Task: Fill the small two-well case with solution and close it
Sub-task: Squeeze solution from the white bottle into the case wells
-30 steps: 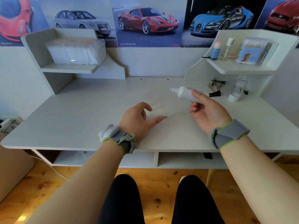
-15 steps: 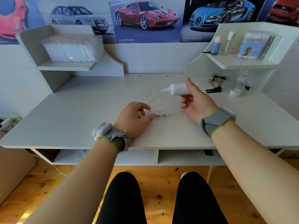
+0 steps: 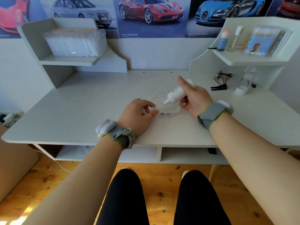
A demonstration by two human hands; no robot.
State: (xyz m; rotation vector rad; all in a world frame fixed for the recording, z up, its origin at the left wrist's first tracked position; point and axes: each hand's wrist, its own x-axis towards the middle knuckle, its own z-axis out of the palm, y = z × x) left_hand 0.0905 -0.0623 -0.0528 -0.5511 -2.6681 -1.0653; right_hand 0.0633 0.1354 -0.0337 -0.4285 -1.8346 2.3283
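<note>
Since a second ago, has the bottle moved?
Yes. The bottle in the right hand has tipped nozzle-down and come nearer the case on the desk.

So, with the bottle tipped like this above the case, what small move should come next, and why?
Probably lower the bottle slightly so its nozzle sits right over one well of the case, then squeeze. The right hand holds it tilted, nozzle down, just above and behind the open wells, while the left hand steadies the case.

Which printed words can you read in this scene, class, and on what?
"Ferrari 458 Speciale": on the red sports car poster.
White squeeze bottle in the right hand: print too blurred.
Blue sports car poster: caption too blurred.
Blue-fronted packet on the right shelf: print unreadable.
</note>
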